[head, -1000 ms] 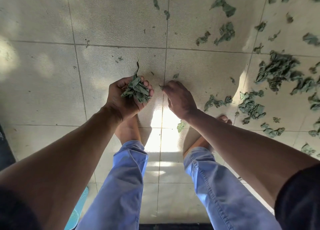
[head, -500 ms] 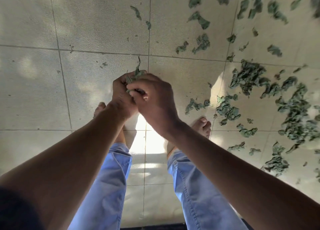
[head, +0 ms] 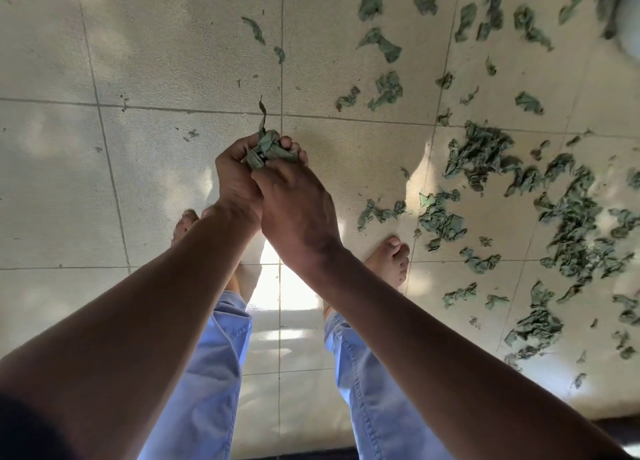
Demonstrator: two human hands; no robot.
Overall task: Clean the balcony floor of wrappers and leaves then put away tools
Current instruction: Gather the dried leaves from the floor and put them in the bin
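A bunch of dry green leaves (head: 268,149) sits in my left hand (head: 235,179), whose fingers curl round it above the pale tiled floor (head: 166,61). My right hand (head: 298,210) lies against the left one from the right, its fingers pressed onto the bunch. One long leaf sticks up out of the bunch. Several more leaves (head: 485,158) lie scattered and heaped over the tiles to the right, and a few small ones (head: 254,30) lie straight ahead.
My bare feet (head: 391,255) and blue trouser legs stand on the tiles below my hands. A bright sun patch lies between the feet. A white rounded object (head: 630,26) shows blurred at the top right corner. A dark edge runs along the bottom right.
My right hand came over from the floor and joined my left hand at the leaf bunch. The view shifted right, showing more scattered leaves.
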